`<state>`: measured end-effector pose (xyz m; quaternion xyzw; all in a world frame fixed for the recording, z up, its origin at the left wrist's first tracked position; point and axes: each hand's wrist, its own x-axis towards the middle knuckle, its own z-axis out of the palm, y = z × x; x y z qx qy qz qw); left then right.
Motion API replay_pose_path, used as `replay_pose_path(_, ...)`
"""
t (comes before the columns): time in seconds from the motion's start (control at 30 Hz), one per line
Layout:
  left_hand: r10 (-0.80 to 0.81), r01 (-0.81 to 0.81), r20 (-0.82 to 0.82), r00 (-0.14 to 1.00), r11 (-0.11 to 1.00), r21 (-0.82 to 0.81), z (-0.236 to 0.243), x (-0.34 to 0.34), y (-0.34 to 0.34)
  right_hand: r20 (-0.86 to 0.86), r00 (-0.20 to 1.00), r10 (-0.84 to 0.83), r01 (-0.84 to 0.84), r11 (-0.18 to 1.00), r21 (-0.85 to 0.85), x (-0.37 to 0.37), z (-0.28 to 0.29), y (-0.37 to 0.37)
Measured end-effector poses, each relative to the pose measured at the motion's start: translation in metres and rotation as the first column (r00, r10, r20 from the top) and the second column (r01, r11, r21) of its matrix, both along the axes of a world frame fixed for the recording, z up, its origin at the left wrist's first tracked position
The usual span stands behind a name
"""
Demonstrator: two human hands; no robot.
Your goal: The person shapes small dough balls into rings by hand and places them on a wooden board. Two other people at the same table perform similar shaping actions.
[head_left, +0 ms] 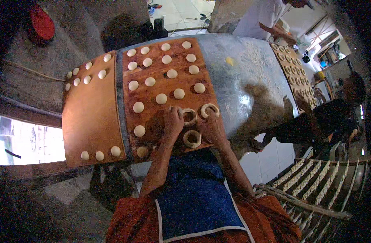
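My left hand (174, 123) is closed, its fingers curled at the left side of a pale dough ring (189, 122). My right hand (211, 128) is closed too, fingers bent down against another dough ring (210, 106), whose near edge it partly hides. A third dough ring (192, 145) lies between my wrists, close to the front edge of the reddish wooden board (153, 121). Rows of round dough balls (161, 99) sit on the same board, ahead of my hands and to their left. My fingertips are hard to make out.
A second wooden board (90, 117) at left carries several dough balls. Right of my board is a floury metal tabletop (226, 87). A board of dough rings (294, 73) lies at its far right, where other people stand. A rack of sticks (315, 182) strung with rings stands at lower right.
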<state>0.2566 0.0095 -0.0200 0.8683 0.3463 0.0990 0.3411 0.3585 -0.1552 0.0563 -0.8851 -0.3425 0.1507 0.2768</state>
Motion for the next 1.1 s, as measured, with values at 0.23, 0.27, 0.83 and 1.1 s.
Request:
replay_pose_path(0.23, 0.076, -0.090, 0.188, 0.979, 0.994, 0.067, 0.006, 0.006, -0.012, 0.022, 0.984, 0.174, -0.175, 0.966, 0.190, 0.017, -0.024, -0.030)
replay_pose_path(0.27, 0.143, -0.152, 0.190, 0.971, 0.988, 0.035, 0.008, -0.002, -0.012, 0.051, 0.968, 0.244, -0.249, 0.949, 0.195, 0.013, -0.028, -0.026)
replay_pose_path(0.83, 0.270, -0.231, -0.175, 0.947, 0.949, 0.216, 0.004, -0.224, -0.017, 0.231, 0.625, 0.745, -0.758, 0.651, -0.049, -0.123, -0.080, 0.037)
replay_pose_path(1.1, 0.168, -0.160, 0.025, 0.985, 0.965, -0.209, 0.102, -0.114, -0.030, -0.439, 0.717, 0.541, -0.321, 0.816, 0.481, 0.040, -0.032, -0.063)
